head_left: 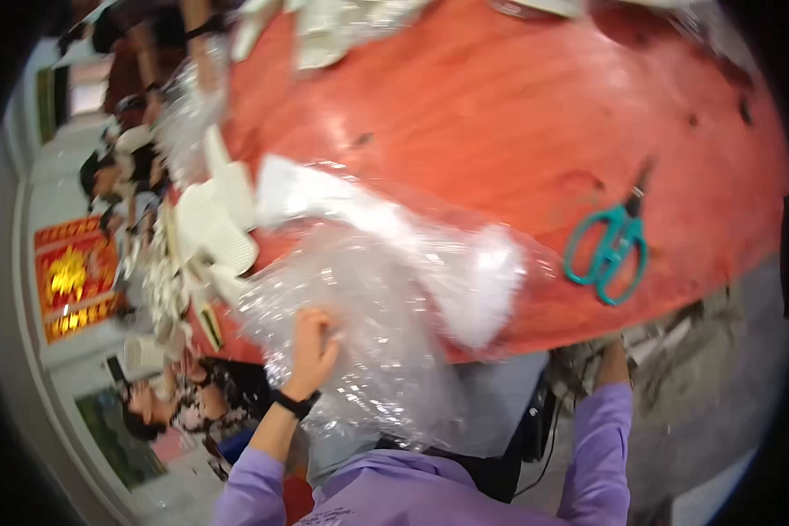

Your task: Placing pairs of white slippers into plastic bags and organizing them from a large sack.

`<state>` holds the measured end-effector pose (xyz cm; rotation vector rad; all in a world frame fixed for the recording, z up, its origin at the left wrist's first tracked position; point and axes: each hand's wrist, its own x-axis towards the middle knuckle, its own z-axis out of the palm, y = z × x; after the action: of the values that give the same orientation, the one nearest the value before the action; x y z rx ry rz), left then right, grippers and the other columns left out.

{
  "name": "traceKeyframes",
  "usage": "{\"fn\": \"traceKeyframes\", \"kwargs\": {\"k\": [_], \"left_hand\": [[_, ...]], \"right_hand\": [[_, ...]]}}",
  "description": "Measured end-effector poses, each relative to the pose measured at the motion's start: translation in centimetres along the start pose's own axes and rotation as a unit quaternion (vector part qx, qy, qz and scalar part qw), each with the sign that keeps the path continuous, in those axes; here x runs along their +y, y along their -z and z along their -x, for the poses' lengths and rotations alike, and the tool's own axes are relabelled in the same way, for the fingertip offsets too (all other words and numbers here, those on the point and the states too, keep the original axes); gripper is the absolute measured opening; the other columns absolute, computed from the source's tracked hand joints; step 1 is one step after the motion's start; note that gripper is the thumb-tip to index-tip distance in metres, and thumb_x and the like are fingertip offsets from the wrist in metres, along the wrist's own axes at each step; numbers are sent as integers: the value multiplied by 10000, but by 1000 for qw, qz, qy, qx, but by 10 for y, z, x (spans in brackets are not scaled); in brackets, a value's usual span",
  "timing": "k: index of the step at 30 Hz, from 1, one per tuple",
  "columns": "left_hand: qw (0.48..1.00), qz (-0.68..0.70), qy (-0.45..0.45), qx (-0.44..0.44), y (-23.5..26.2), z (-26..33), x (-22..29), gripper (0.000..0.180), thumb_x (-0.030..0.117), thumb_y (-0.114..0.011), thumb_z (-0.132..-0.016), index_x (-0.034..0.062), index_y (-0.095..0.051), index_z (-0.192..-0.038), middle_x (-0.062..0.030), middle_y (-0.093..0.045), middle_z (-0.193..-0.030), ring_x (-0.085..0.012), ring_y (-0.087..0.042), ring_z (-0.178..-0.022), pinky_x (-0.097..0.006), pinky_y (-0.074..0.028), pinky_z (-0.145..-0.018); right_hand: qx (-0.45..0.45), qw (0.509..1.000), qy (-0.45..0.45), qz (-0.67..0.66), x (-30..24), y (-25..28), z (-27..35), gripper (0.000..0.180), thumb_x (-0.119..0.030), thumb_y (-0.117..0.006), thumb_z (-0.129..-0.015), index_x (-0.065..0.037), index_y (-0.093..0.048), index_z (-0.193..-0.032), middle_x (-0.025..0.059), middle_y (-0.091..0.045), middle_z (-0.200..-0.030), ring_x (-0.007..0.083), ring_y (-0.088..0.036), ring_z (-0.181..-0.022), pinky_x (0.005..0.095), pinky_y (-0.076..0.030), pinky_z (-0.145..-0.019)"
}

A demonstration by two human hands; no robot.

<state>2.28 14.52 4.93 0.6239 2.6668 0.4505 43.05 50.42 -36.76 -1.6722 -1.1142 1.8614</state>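
My left hand (311, 352), with a black band on its wrist, has its fingers curled into a heap of clear plastic bags (368, 307). The heap hangs over the table's near edge toward my lap. Just beyond it lies a long white thing in clear plastic (359, 206), too blurred to name. My right hand (612, 361) reaches down past the table edge at the right, among crumpled greyish material (675, 351). Its fingers are hidden. Teal-handled scissors (607, 254) rest on the red tabletop (500, 114), points away from me.
Off-white, sole-shaped pieces with a textured face (215, 223) are piled along the table's left side. More pale pieces (324, 35) and plastic lie at the far edge. Several people are around the table's left side, one bare arm (197, 44) reaching in at the far left.
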Motion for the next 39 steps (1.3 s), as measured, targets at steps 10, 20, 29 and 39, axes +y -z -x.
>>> {"fn": "traceKeyframes", "kwargs": {"k": [10,20,29,39], "left_hand": [[998,31,-31,52,5,9,-1,261,16,-546,-697,55,-513,-953,-134,-504,-1008,-315,-495,-969,-383,-422,-831],[984,75,-98,128,6,9,-21,226,35,-552,-699,45,-517,-922,-142,-520,-999,-335,-496,-962,-423,-396,-830],[978,103,-127,128,-6,12,-24,234,26,-551,-690,48,-521,-921,-144,-509,-982,-333,-496,-936,-420,-393,-825],[985,91,-114,95,-2,8,-26,235,-1,-507,-732,12,-498,-967,-153,-483,-1007,-305,-479,-973,-381,-396,-869]], "right_hand": [[135,935,133,299,-40,-9,-11,612,-123,-585,-854,68,-327,-1375,214,-420,-1370,304,-441,-1218,386,-324,-1043],[275,942,194,-1,-276,69,180,631,-173,-551,-916,55,-247,-1419,145,-363,-1429,251,-442,-1238,376,-381,-1022],[-90,906,392,128,-437,-122,230,393,-185,-492,-943,66,-523,-1243,126,-546,-1257,188,-538,-1121,305,-424,-957],[-25,952,300,-46,-394,-139,146,420,-230,-530,-958,-26,-424,-1310,116,-475,-1294,221,-518,-1162,345,-428,-977]]}}
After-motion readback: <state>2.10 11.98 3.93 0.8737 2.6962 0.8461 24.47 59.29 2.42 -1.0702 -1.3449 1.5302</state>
